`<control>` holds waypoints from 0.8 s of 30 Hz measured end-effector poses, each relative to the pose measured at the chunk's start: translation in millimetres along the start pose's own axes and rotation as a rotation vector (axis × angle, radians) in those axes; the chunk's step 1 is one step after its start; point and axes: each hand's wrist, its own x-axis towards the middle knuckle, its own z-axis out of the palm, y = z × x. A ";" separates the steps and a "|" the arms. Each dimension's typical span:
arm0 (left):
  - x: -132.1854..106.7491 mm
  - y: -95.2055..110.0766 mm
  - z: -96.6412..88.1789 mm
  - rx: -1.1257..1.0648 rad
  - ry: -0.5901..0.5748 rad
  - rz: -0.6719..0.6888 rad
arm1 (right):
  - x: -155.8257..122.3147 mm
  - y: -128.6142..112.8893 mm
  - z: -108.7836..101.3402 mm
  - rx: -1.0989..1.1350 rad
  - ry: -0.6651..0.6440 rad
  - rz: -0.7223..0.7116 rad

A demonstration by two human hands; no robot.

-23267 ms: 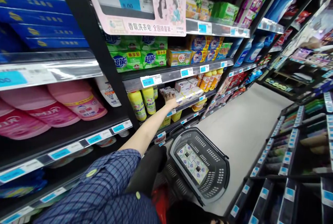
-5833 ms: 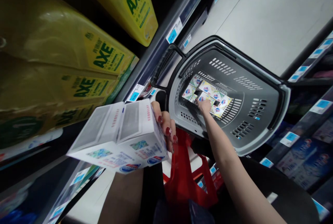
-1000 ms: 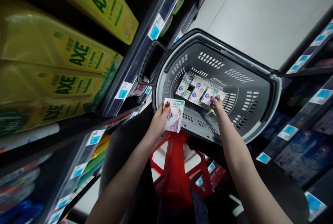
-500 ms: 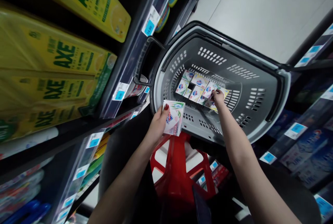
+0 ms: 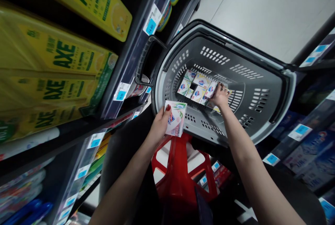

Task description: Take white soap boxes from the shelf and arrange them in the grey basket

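Note:
My left hand (image 5: 160, 124) grips white soap boxes (image 5: 176, 119) with pink and green print, thumb on top, at the near left rim of the grey shopping basket (image 5: 272, 75). Several more soap boxes (image 5: 199, 93), white and yellow, lie side by side on the basket floor. Down inside the basket, my right hand (image 5: 221, 96) has its fingers and thumb around the end of a soap box (image 5: 211, 89) at the right of this group. Part of that box is hidden under the hand.
Shelves on the left hold yellow AXE bottles (image 5: 62, 55) above price tags (image 5: 121, 92). Blue packs (image 5: 311, 155) fill the right shelf. A red plastic frame (image 5: 178, 176) stands below the basket, and pale floor tiles (image 5: 264, 12) lie beyond it.
My right hand has shifted slightly, its fingers now spread over the soap box's end rather than bunched on top. My left hand keeps its boxes in place.

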 end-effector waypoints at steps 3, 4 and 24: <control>0.6 -0.5 0.2 0.009 0.003 -0.004 | 2.3 -0.4 -1.4 -0.043 0.007 0.011; 0.7 -0.6 0.2 0.015 0.007 -0.003 | 2.7 -0.4 -1.4 -0.051 0.009 0.016; 0.2 1.1 1.4 -0.019 -0.009 -0.008 | 0.9 -1.4 -7.2 -0.043 -0.011 0.024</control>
